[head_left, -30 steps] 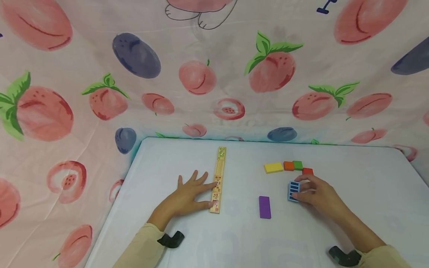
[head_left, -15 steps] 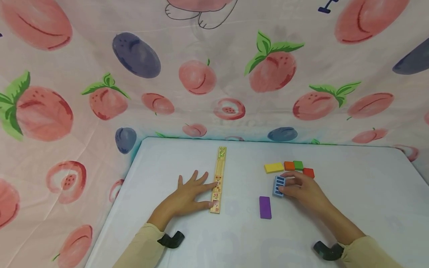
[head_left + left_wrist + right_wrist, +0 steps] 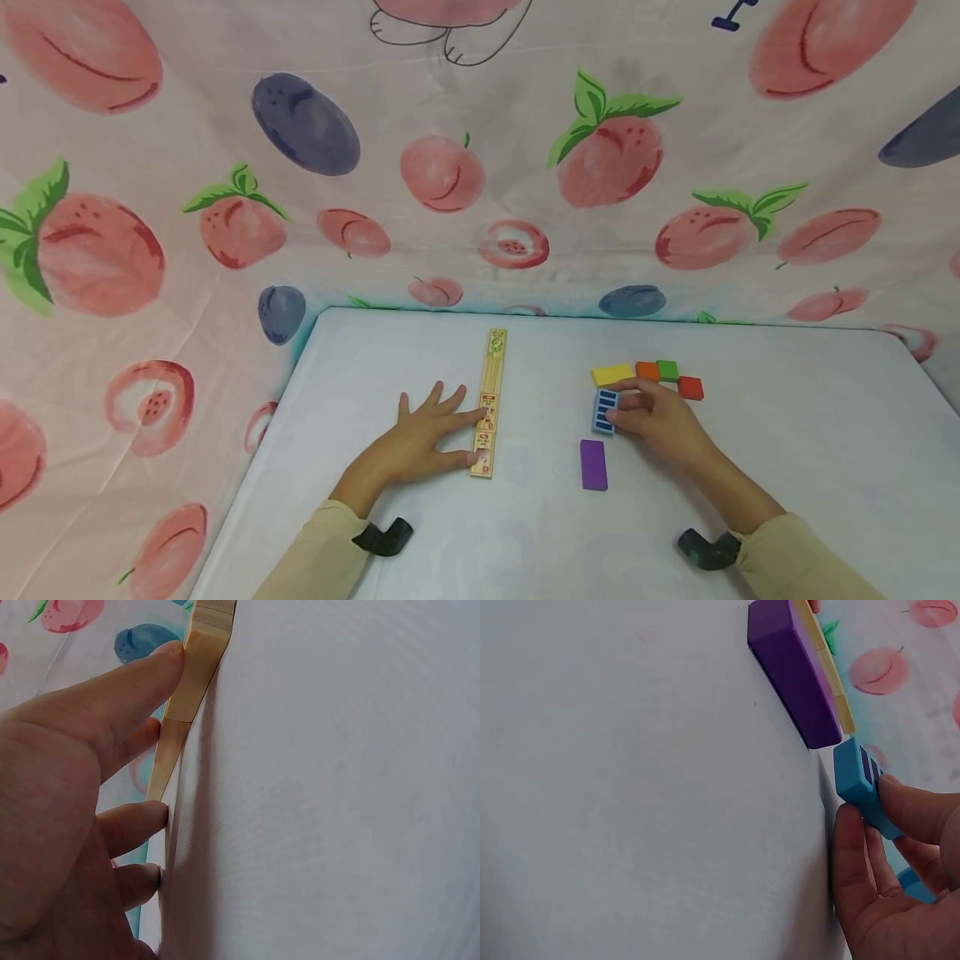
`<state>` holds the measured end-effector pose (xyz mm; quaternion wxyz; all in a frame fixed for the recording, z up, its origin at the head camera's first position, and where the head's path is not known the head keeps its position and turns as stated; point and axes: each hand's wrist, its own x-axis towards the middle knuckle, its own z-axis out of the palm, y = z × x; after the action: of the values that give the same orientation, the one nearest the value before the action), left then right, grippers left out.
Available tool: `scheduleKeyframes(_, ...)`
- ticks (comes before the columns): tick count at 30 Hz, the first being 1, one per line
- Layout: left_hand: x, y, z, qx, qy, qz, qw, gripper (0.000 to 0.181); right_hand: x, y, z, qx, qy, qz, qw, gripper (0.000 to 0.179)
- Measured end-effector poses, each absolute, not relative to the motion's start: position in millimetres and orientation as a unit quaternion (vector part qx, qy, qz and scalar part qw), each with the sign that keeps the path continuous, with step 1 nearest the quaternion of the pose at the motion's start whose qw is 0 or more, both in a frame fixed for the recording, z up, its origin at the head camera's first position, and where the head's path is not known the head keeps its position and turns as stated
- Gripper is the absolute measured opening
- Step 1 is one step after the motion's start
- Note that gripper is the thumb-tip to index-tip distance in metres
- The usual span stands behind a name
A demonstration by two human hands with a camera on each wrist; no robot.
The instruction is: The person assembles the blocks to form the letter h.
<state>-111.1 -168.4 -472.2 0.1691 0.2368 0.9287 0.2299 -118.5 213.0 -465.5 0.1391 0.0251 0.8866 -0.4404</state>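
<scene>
My left hand (image 3: 420, 442) lies with fingers spread beside a row of pale wooden pieces (image 3: 491, 375) printed in yellow and red. Its thumb and index finger touch the near part of that row; the thumb (image 3: 142, 679) presses on the wood in the left wrist view. My right hand (image 3: 660, 417) pinches a light blue block (image 3: 605, 412) with dark blue rectangles on its face. Just nearer than this block lies a purple block (image 3: 593, 465), also seen in the right wrist view as a long purple block (image 3: 791, 671).
Behind the right hand lie a yellow block (image 3: 612, 375), an orange block (image 3: 647, 372), a green block (image 3: 667, 370) and a red block (image 3: 690, 387). All are on a white table (image 3: 375, 358). A fruit-patterned cloth (image 3: 322, 250) rises along its back and left edges.
My right hand has carried the light blue block leftward, from right of the purple block to just behind it. The left hand and the wooden row have stayed in place.
</scene>
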Motion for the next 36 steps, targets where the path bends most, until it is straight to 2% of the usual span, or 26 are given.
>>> scheduleKeyframes(11, -111.0, -167.8, -472.2, 0.233, 0.928, 0.233, 0.174, 0.068, -124.6, 202.3, -467.4, 0.006, 0.887, -0.438, 0.145, 0.044)
scheduleKeyframes(22, -110.8, -168.1, -472.3, 0.235, 0.928, 0.234, 0.170, 0.068, -128.3, 197.9, -468.4, -0.027, 0.907, -0.400, 0.127, 0.044)
scheduleKeyframes(36, -111.1, -167.9, -471.5, 0.228, 0.929, 0.230, 0.176, 0.068, -132.6, 202.6, -472.4, -0.034, 0.907, -0.386, 0.164, 0.043)
